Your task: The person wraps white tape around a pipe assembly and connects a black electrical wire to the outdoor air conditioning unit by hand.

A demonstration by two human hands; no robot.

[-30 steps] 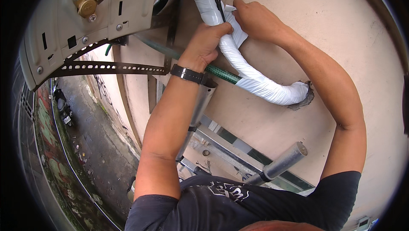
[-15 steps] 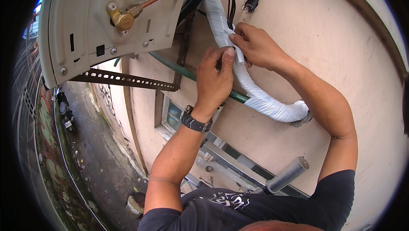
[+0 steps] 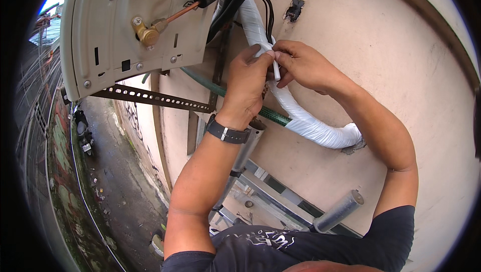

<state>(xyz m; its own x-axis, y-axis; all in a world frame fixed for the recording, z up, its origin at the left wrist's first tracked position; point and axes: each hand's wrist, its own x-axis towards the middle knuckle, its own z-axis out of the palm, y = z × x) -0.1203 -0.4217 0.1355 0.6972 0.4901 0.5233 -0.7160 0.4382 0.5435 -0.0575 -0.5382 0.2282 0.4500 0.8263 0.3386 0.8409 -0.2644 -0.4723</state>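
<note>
A thick pipe bundle [image 3: 320,127] wrapped in white tape curves down from the upper middle to a hole in the wall. My left hand [image 3: 245,79] pinches at the bundle, with thumb and forefinger at a narrow white strip of wrapping tape [image 3: 276,70]. From the other side my right hand [image 3: 308,66] grips the same strip, its fingertips meeting my left thumb. The strip's lower end hangs below my fingers. Black cables [image 3: 269,14] run down to the bundle just above my hands. A green hose [image 3: 274,116] passes behind my left wrist and enters the wrapping.
An outdoor air-conditioner unit [image 3: 160,46] with a brass valve [image 3: 145,32] and copper pipe [image 3: 183,12] juts out upper left on a perforated metal bracket [image 3: 160,97]. A metal ladder [image 3: 275,194] stands below me. Far down lies an alley with a parked motorbike [image 3: 82,131].
My right hand has shifted slightly down, its fingers now closer to my left thumb. The strip between them looks narrower and hangs lower. My left wrist has turned, and the view has moved slightly.
</note>
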